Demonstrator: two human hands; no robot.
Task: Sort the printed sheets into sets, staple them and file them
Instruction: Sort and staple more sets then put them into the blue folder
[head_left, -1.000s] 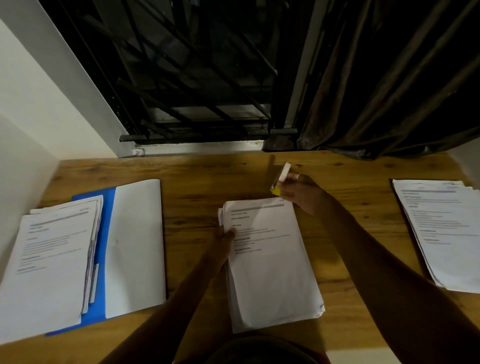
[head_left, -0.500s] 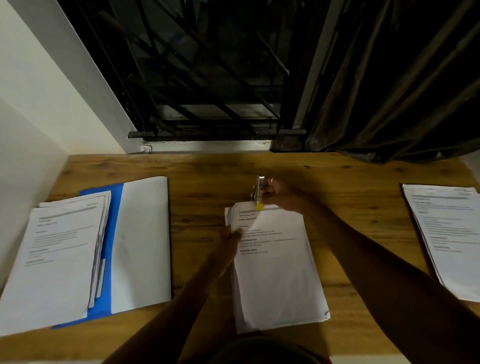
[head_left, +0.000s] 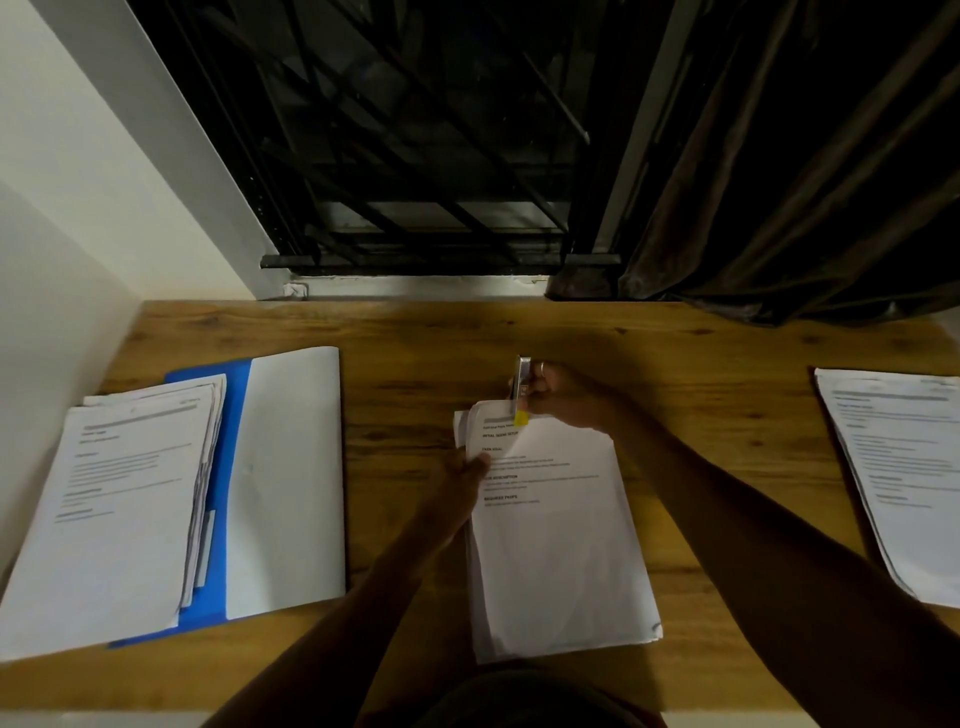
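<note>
Set of white printed sheets (head_left: 556, 545), centre of brown wooden desk (head_left: 410, 358), long axis near-to-far; left hand (head_left: 466, 470) pinched its left edge; right hand (head_left: 566, 397) gripped small silver, yellow-tipped stapler (head_left: 521, 382) astride far edge, near far-left corner.

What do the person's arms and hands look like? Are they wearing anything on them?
The left arm and the right arm are bare as far as the picture shows: no sleeves, watch or gloves. The left hand wears nothing that I can see. The right hand has a pale, shiny ring on one finger.
</note>
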